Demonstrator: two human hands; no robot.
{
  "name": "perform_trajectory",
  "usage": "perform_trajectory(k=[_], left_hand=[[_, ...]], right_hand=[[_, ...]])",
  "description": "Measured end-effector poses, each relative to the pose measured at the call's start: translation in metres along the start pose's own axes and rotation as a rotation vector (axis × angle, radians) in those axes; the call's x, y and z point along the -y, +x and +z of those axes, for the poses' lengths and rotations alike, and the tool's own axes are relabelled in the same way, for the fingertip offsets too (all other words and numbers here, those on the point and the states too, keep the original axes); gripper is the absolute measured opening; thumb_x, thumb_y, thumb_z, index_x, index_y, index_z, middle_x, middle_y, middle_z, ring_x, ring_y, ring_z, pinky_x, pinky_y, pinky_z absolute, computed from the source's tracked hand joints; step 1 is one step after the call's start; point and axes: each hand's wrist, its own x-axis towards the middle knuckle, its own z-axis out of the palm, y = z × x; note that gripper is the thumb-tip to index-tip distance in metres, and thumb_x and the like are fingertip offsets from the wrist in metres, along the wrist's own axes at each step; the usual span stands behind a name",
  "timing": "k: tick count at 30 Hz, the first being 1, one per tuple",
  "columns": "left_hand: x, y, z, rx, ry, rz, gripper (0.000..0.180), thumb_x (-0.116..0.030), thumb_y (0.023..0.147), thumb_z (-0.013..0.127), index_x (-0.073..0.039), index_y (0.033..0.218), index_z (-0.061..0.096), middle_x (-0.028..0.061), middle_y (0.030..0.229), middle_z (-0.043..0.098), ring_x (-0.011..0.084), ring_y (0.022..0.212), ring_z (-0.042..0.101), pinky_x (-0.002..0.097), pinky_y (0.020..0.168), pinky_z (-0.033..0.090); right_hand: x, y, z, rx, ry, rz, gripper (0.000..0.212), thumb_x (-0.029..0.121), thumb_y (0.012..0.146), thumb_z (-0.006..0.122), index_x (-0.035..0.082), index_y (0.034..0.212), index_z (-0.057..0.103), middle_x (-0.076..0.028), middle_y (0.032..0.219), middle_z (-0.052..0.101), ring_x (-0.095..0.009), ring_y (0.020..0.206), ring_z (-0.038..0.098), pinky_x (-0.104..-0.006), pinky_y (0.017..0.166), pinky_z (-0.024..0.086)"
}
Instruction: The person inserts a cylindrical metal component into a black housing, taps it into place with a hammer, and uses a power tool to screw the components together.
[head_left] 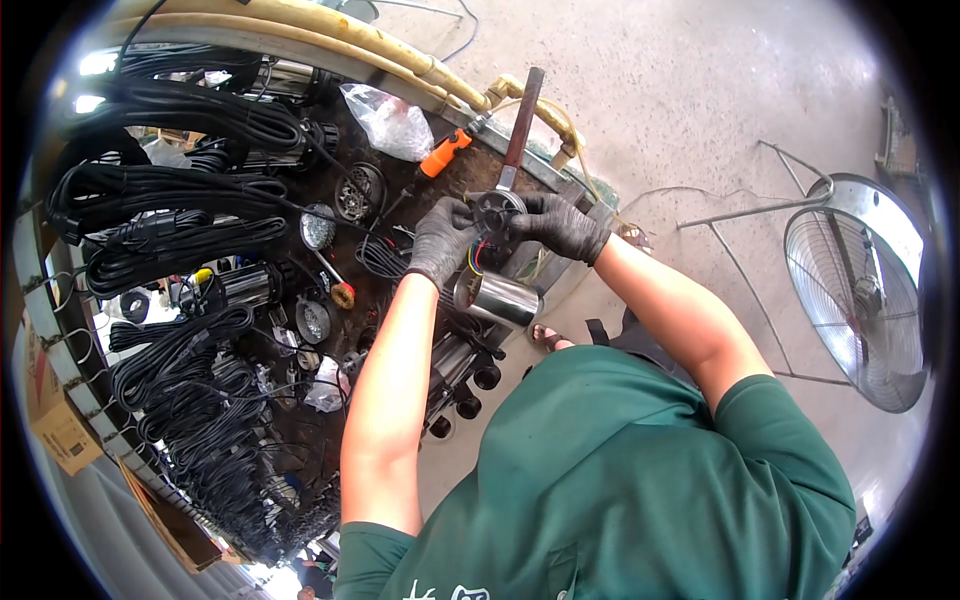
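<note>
Both of my hands wear dark gloves and meet at a round dark metal part (492, 207) at the bench edge. The fingers of my left hand (440, 240) close on its left side. My right hand (562, 226) pinches its right side. Coloured wires (475, 258) run from beneath the part toward a shiny steel cylinder (508, 300), which lies tilted just below my hands. Directly beyond the part, a bar-shaped tool with a brown handle (522, 130) points away from me. My fingers hide some of the round part.
An orange power tool (445, 153) lies beyond my left hand, near a clear plastic bag (388, 120). Coiled black cables (180, 195) crowd the bench's left side. Small bowls of screws (358, 190) stand between. A large floor fan (860, 290) is at the right.
</note>
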Motion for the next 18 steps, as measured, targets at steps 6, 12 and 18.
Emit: perform_trajectory(k=[6,12,18], left_hand=[[0.012,0.011,-0.002,0.110,-0.004,-0.051,0.040,-0.008,0.083,0.085,0.000,0.117,0.066,0.0104,0.096,0.075,0.0159,0.088,0.071,0.0307,0.078,0.058],[0.018,0.021,-0.003,0.222,-0.074,-0.148,0.040,-0.003,0.083,0.082,0.001,0.120,0.067,0.0101,0.098,0.075,0.0148,0.089,0.071,0.0300,0.077,0.058],[0.018,0.019,-0.001,0.102,-0.101,-0.081,0.041,-0.001,0.081,0.081,0.002,0.119,0.067,0.0125,0.101,0.076,0.0167,0.091,0.071,0.0309,0.080,0.058]], right_hand=[[-0.015,0.004,-0.006,-0.054,-0.033,-0.023,0.046,0.022,0.093,0.078,0.000,0.130,0.064,-0.005,0.117,0.071,-0.014,0.107,0.065,-0.0340,0.097,0.053],[-0.016,0.007,-0.010,0.001,-0.073,-0.009,0.054,0.024,0.090,0.082,-0.001,0.133,0.061,-0.004,0.123,0.069,-0.014,0.112,0.062,-0.0345,0.106,0.048],[-0.006,0.007,0.002,-0.080,-0.002,0.038,0.043,0.031,0.099,0.071,0.001,0.130,0.063,-0.004,0.111,0.070,-0.012,0.098,0.065,-0.0315,0.090,0.055]])
